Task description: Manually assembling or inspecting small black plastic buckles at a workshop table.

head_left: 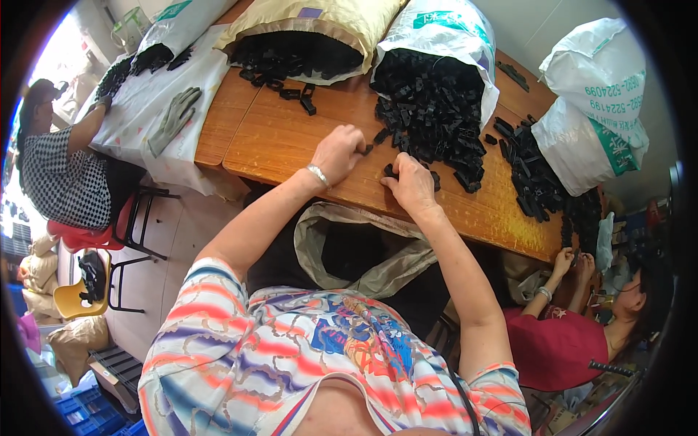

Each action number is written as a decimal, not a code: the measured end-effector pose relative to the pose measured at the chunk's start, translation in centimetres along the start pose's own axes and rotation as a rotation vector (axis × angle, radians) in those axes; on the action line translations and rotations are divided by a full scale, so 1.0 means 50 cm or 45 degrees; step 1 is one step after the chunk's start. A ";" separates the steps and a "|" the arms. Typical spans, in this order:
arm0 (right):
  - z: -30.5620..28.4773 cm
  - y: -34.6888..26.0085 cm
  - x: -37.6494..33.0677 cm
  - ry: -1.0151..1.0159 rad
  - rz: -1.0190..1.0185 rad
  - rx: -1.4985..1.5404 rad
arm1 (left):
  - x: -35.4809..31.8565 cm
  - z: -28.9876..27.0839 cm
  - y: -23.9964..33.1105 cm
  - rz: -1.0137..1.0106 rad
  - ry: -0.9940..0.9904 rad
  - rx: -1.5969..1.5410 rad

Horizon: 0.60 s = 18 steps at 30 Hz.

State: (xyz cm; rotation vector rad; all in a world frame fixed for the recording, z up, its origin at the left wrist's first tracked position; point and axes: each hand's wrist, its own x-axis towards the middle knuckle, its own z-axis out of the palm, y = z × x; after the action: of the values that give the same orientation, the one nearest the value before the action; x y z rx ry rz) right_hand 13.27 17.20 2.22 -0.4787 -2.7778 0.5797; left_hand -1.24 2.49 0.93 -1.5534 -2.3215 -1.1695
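Observation:
My left hand (pixel 339 154) is over the wooden table, its fingers curled, with a small black plastic piece (pixel 368 149) at the fingertips. Close by, my right hand (pixel 413 184) is closed round another black plastic piece (pixel 390 171) near the table's front edge; part of it is hidden by the fingers. Just beyond both hands, a heap of black plastic pieces (pixel 429 102) spills from a white woven sack (pixel 436 29). Below the table edge, an open sack (pixel 309 243) hangs in front of my lap, its inside dark.
A tan sack (pixel 342 22) of black pieces lies at the far side of the wooden table (pixel 280 145). Another white sack (pixel 592 109) and pile (pixel 534 182) are at right. One person (pixel 574 341) works at right, another (pixel 69 171) at left beside a grey glove (pixel 174 120).

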 end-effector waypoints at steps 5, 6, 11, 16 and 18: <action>0.003 0.000 -0.013 0.011 -0.047 0.129 | -0.045 0.007 0.010 0.351 -0.024 0.078; 0.002 0.004 -0.015 0.005 -0.089 0.151 | -0.048 0.006 0.010 0.344 -0.024 0.078; -0.012 -0.002 -0.006 0.068 -0.074 0.407 | -0.062 -0.006 0.006 0.297 -0.054 -0.108; -0.005 -0.028 0.013 0.096 -0.207 0.395 | -0.059 -0.010 0.019 0.043 -0.011 -0.294; 0.006 -0.038 0.021 0.102 -0.284 0.368 | -0.059 -0.005 0.007 0.024 0.031 -0.202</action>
State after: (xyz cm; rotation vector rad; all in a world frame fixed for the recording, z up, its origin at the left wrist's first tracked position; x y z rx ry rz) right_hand 11.71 15.87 2.96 -0.1245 -2.5667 0.8674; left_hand 0.36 0.23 -0.13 -1.5964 -2.2420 -1.3905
